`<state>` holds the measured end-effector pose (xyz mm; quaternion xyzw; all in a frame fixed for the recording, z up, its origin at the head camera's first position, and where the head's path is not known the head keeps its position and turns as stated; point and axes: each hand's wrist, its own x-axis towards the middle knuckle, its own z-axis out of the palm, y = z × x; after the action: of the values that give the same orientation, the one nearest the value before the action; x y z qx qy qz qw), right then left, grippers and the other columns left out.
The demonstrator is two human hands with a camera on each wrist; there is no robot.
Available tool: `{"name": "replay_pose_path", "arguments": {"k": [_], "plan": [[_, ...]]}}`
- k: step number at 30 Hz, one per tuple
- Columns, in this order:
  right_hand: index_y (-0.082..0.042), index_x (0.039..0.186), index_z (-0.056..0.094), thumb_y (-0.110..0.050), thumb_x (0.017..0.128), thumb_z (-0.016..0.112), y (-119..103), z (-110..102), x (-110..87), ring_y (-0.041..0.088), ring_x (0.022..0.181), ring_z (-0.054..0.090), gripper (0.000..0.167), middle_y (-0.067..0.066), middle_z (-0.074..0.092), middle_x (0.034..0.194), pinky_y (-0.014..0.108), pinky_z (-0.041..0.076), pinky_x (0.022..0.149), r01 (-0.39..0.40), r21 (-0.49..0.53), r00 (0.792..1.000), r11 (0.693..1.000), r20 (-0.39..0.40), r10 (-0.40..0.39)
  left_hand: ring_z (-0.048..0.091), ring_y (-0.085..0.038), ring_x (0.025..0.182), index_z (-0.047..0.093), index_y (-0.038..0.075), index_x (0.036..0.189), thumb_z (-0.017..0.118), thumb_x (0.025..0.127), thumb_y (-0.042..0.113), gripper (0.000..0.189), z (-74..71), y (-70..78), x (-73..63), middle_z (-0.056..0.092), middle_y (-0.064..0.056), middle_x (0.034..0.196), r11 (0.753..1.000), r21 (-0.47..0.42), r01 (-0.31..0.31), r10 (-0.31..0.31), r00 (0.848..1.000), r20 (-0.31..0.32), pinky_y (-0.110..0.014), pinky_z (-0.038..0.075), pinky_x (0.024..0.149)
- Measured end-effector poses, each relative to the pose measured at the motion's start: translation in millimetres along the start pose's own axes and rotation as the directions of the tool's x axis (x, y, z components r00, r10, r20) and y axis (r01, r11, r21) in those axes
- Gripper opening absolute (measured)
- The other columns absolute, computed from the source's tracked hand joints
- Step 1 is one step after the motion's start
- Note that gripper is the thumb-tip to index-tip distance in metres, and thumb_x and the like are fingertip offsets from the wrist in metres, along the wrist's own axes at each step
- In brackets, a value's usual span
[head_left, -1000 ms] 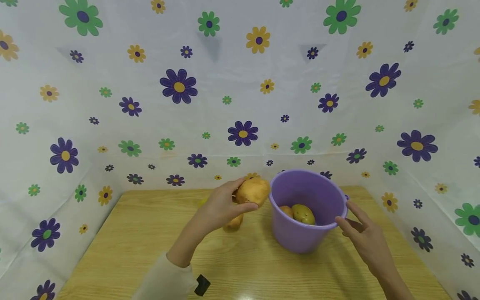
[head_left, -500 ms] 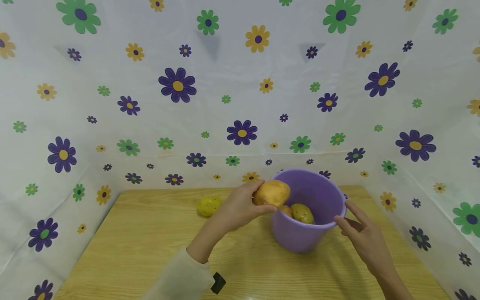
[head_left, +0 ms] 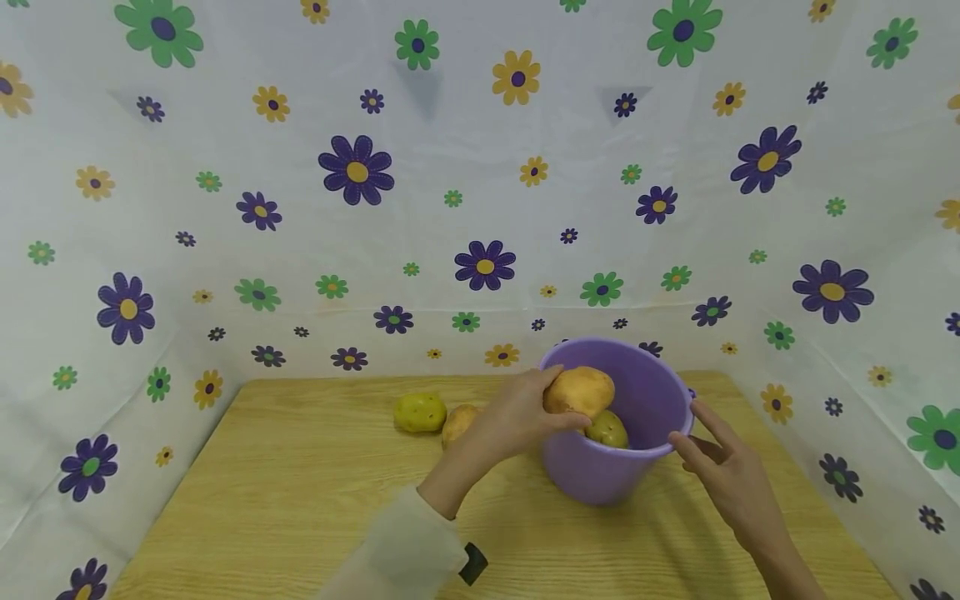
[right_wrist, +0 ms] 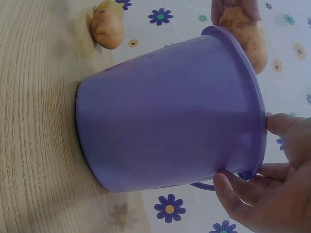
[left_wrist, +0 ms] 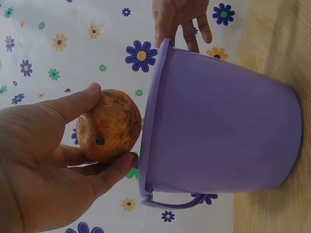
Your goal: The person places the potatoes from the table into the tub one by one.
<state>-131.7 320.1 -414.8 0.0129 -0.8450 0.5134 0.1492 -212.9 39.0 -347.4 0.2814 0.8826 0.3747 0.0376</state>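
My left hand (head_left: 517, 414) grips a tan-orange potato (head_left: 581, 392) between thumb and fingers, over the near left part of the purple bucket's mouth. In the left wrist view, this potato (left_wrist: 109, 126) shows brown patches and a dark pit, just beyond the bucket rim (left_wrist: 154, 121). My right hand (head_left: 731, 479) holds the right side of the bucket (head_left: 600, 475), thumb and fingers at its rim. Inside the bucket lies a greenish potato (head_left: 607, 429); the held one hides part of the inside. The bucket stands upright on the table.
A yellow-green potato (head_left: 420, 413) and a tan potato (head_left: 459, 423) lie on the wooden table (head_left: 300, 500) left of the bucket, the tan one partly behind my left forearm. A white flowered sheet (head_left: 420, 225) rises around the table's back and sides.
My left hand has carried the potato rightward, from left of the bucket to over its mouth. The tabletop potatoes have come more into sight. My right hand stays at the rim.
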Motion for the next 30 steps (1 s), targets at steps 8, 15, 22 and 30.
{"name": "replay_pose_path", "arguments": {"k": [8,15,22,30], "plan": [[-0.007,0.160,0.036,-0.022,0.105,0.065,0.3,-0.7,-0.3,-0.014,0.105,0.059,0.065,0.023,0.030,0.164,0.015,0.057,0.078,-0.017,-0.009,1.000,1.000,-0.001,0.017,0.048,-0.027,0.142,0.047,0.000,0.153,0.078,0.092,0.047,0.083,12.5,5.1,8.8,0.052,-0.013,0.153,0.999,-0.035,0.004,-0.004,1.000,0.007,-0.039,0.041,0.116],[-0.007,0.160,0.037,-0.025,0.104,0.066,0.1,-0.5,-0.1,-0.009,0.107,0.062,0.066,0.023,0.031,0.164,0.015,0.056,0.078,-0.019,-0.022,1.000,1.000,-0.004,0.019,0.046,-0.025,0.143,0.046,0.002,0.154,0.076,0.092,0.050,0.084,24.5,8.1,16.4,0.051,-0.010,0.154,0.999,-0.028,0.017,-0.017,1.000,0.007,-0.040,0.040,0.117],[-0.008,0.161,0.036,-0.026,0.104,0.065,0.5,-0.7,0.0,-0.010,0.107,0.061,0.066,0.022,0.031,0.164,0.015,0.056,0.078,-0.024,-0.019,1.000,1.000,-0.002,0.024,0.046,-0.024,0.143,0.045,0.004,0.155,0.076,0.091,0.051,0.085,36.0,14.8,22.1,0.050,-0.010,0.155,0.999,-0.012,0.038,-0.038,0.999,0.024,-0.039,0.040,0.117],[-0.008,0.161,0.035,-0.026,0.104,0.065,-0.5,-1.1,-0.1,-0.014,0.104,0.060,0.066,0.023,0.031,0.164,0.015,0.056,0.077,-0.032,-0.034,0.999,0.999,0.003,0.032,0.051,-0.021,0.138,0.049,0.005,0.153,0.076,0.091,0.053,0.083,49.2,21.2,27.4,0.055,-0.007,0.151,0.999,0.029,0.033,-0.034,0.999,0.034,-0.036,0.045,0.112]]}}
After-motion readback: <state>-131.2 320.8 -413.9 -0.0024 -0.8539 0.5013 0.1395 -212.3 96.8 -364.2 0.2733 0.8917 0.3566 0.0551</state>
